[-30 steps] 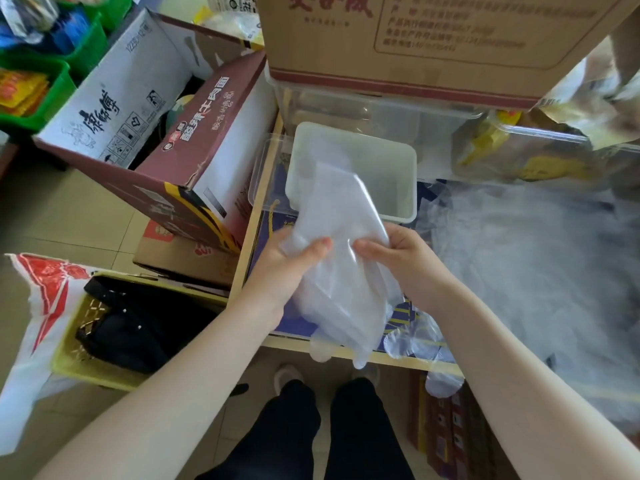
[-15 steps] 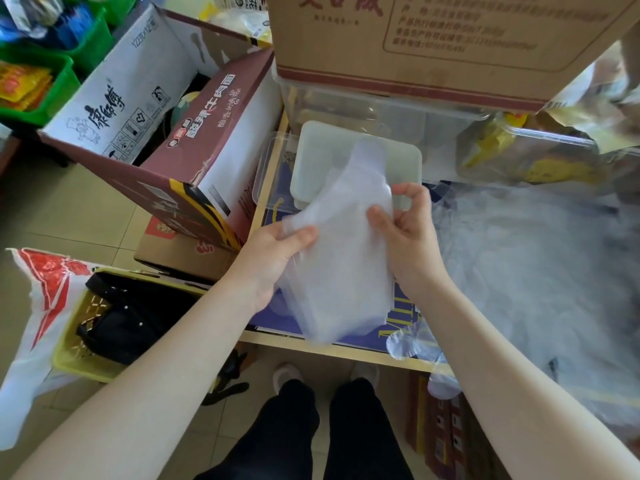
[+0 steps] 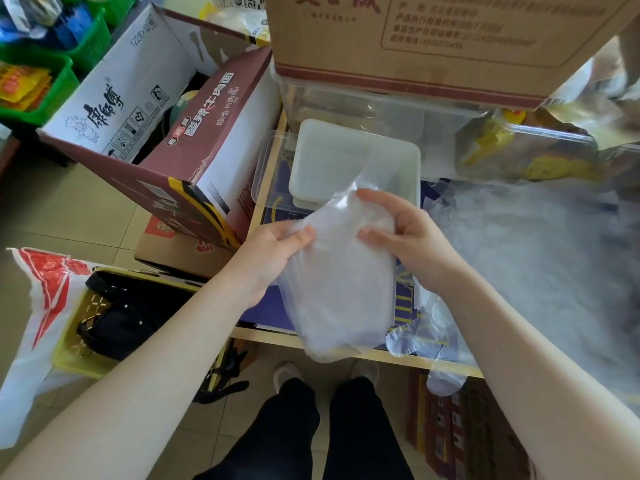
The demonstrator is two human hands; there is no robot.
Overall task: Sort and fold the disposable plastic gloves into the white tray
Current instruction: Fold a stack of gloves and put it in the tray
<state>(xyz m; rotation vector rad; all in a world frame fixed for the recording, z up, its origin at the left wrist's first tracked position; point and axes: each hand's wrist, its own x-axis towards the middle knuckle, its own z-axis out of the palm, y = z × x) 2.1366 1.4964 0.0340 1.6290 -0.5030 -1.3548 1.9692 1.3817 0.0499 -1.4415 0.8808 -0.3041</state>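
Observation:
A translucent plastic glove point(image 3: 341, 289) hangs folded between both hands above the table's front edge. My left hand point(image 3: 273, 251) pinches its upper left edge with thumb and fingers. My right hand point(image 3: 405, 233) grips the upper right side, thumb and fingers curled round the folded top. The white tray point(image 3: 398, 157) sits just behind the hands, and its near edge is partly hidden by the glove. A large heap of loose plastic gloves point(image 3: 530, 258) lies on the table to the right.
A big cardboard box point(image 3: 433, 39) rests on clear plastic containers point(image 3: 346, 102) behind the tray. An open maroon carton point(image 3: 194, 147) leans at the left. A yellow basket point(image 3: 93, 327) with black items and a red-white bag point(image 3: 34, 317) stand on the floor.
The glove's top, which stood up over the tray, has been folded down. My right hand moved down from the raised top edge and now curls round the fold.

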